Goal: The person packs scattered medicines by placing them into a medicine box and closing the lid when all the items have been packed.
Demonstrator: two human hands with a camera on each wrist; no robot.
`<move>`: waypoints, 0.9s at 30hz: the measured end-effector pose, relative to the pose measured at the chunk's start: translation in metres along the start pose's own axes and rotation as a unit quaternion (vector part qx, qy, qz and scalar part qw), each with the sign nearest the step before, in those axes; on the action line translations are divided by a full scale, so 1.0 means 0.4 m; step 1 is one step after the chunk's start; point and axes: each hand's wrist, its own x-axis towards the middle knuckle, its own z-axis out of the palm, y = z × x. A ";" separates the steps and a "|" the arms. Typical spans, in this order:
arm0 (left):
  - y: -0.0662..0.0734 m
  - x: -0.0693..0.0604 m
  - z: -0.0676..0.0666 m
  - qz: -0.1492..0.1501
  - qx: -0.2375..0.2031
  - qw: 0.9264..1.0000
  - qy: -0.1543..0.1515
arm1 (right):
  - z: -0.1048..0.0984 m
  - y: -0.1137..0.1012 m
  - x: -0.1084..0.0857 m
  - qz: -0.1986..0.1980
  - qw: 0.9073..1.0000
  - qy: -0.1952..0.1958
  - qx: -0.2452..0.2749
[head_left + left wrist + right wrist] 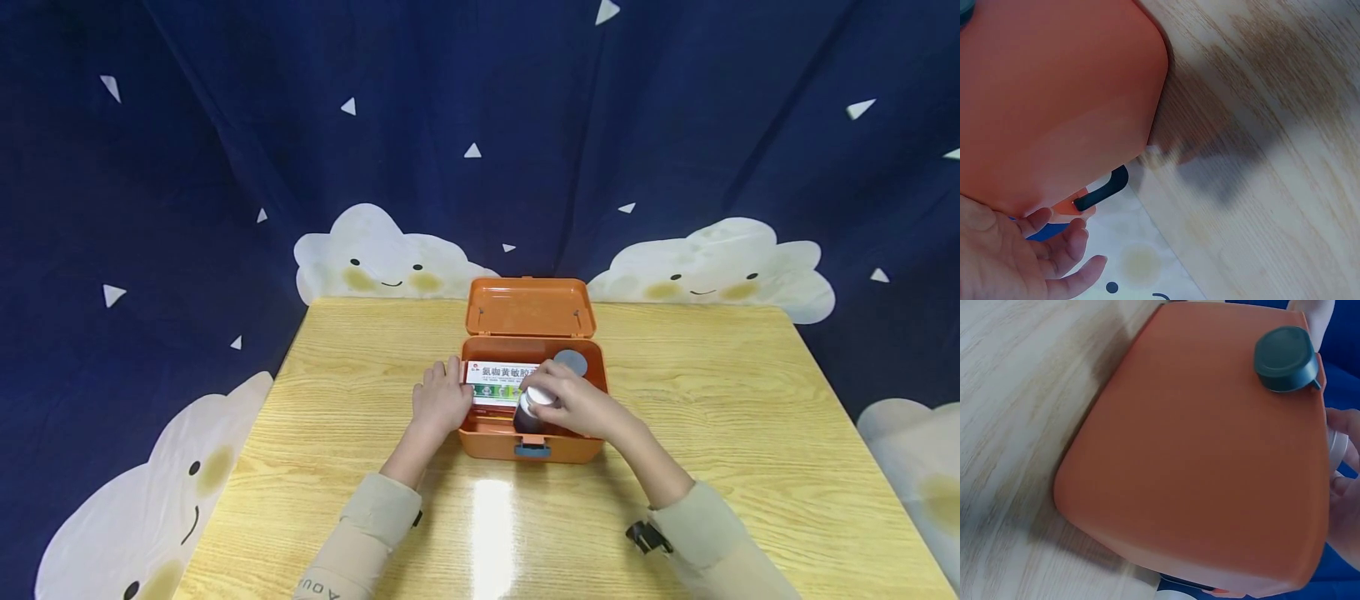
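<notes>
An orange storage box (pixel 480 446) sits on the table with its lid (pixel 531 307) tipped back. My right hand (pixel 576 402) pinches a dark bottle (pixel 527 422) by its white cap (pixel 538 397), inside the box near its front wall. In the right wrist view the front wall hides most of the bottle. My left hand (pixel 441 400) rests at the box's left rim, its fingers loosely extended in the left wrist view; its thumb is hidden there. A white medicine box (pixel 491 373) with Chinese characters and a green band lies in the left part of the storage box.
A grey round lid or disc (pixel 572 362) is at the back right inside the box. A blue-grey latch (pixel 532 450) sits on the front wall. The wooden table (pixel 712 400) extends on both sides, and a dark blue curtain (pixel 420 167) with clouds hangs behind.
</notes>
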 end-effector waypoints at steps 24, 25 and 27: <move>0.001 0.000 0.001 -0.002 0.001 1.000 0.004 | 0.027 0.031 0.019 -0.052 0.992 -0.099 -0.057; 0.002 0.000 0.000 -0.002 0.001 1.000 0.004 | 0.027 0.031 0.020 -0.054 0.991 -0.103 -0.060; 0.002 0.000 0.000 -0.001 0.002 1.000 0.006 | 0.028 0.033 0.022 -0.059 0.990 -0.109 -0.064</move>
